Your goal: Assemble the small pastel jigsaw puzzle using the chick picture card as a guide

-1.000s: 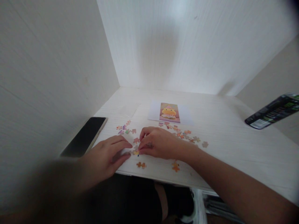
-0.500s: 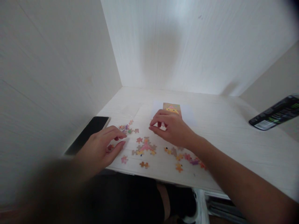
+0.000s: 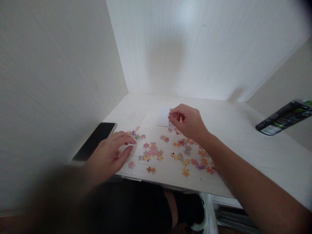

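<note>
My left hand (image 3: 113, 152) rests at the left of the tabletop, thumb and fingers apart, holding nothing I can see. Beside its fingertips lies a small group of loose puzzle pieces (image 3: 136, 136). Right of it is a partly joined jigsaw section (image 3: 152, 151) in pink, grey and yellow. My right hand (image 3: 187, 121) hovers over the picture card, thumb and forefinger pinched together; anything between them is too small to make out. It covers most of the card's printed picture. Below that hand, many mixed puzzle pieces (image 3: 186, 151) are spread out, some under the forearm.
A dark-screened phone (image 3: 95, 141) lies against the left wall. On the right stands a black can (image 3: 284, 118) with green marks. White paper (image 3: 162, 117) is at the back, under the right hand. White walls enclose the table (image 3: 234, 130).
My right hand has moved right and back, from above the joined section to the picture card, uncovering several pieces. My left hand has barely shifted.
</note>
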`<state>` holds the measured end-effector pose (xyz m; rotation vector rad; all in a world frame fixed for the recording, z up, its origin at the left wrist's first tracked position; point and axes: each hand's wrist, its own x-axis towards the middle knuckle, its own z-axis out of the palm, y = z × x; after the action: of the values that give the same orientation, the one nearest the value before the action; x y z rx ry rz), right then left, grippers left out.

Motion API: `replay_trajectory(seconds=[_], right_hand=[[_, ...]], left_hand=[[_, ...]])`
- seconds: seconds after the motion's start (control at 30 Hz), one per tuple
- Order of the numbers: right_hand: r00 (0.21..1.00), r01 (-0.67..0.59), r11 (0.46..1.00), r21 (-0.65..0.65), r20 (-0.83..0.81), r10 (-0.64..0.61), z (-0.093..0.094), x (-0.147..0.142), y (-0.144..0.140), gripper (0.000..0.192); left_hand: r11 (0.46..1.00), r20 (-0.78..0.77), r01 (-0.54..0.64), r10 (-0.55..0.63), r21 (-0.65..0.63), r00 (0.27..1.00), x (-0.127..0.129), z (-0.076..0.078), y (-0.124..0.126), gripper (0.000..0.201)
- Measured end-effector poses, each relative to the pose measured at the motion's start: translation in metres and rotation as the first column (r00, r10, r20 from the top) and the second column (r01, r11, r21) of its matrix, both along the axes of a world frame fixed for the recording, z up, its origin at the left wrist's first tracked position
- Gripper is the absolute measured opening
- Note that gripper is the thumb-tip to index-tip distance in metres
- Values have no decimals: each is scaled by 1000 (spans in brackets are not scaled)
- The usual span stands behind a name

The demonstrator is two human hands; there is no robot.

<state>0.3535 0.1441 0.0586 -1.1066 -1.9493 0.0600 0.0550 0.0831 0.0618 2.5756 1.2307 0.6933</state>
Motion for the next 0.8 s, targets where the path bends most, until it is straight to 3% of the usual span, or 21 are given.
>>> replay_trajectory(seconds=[0.1,0.27,0.5,0.8], right_hand=[[995,83,996,28,-50,-82,-3,11,9,7],[979,158,987,-13,-125,-158,-11,27,22,14],[934,282,959,-25,-220,-281,-18,50,36,19],[897,357,934,-33,-267,-352,-22,65,42,23]], left_hand=[[994,25,-103,102,33,995,-7,-1,6,19],[984,-23,-173,172,-37,985,-19,-1,13,22],[995,-139,-75,65,-67,988,-19,-6,7,27],[995,-160,-73,61,-73,985,-24,-24,13,35]])
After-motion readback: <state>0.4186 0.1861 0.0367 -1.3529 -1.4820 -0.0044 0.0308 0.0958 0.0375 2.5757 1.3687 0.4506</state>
